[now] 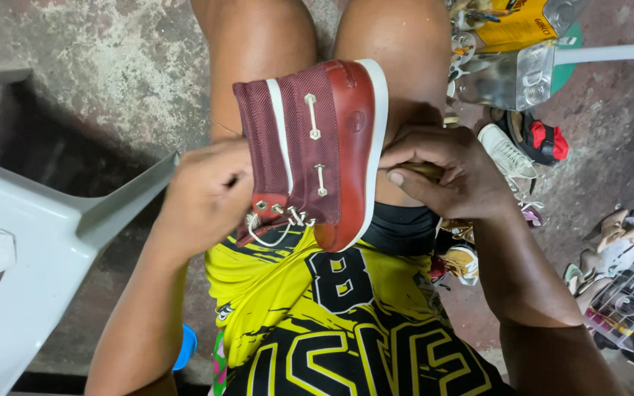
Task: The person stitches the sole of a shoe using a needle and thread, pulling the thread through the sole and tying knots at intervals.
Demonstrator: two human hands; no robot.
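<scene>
A maroon high-top shoe point(317, 147) with a white sole edge and white laces rests on my lap between my knees, sole side turned right. My left hand point(207, 194) is closed against the shoe's upper at its left side, fingers tucked in near the lace end. My right hand point(449, 172) presses at the sole edge and grips a thin wooden-handled tool point(423, 169), mostly hidden under the fingers. A fine thread seems to run from the shoe toward the left hand.
A white plastic chair point(31, 242) stands at the left. On the concrete floor at the right lie several shoes point(522, 143), a yellow container point(515, 22), a clear plastic jar point(508, 77) and a compartment box point(625, 304).
</scene>
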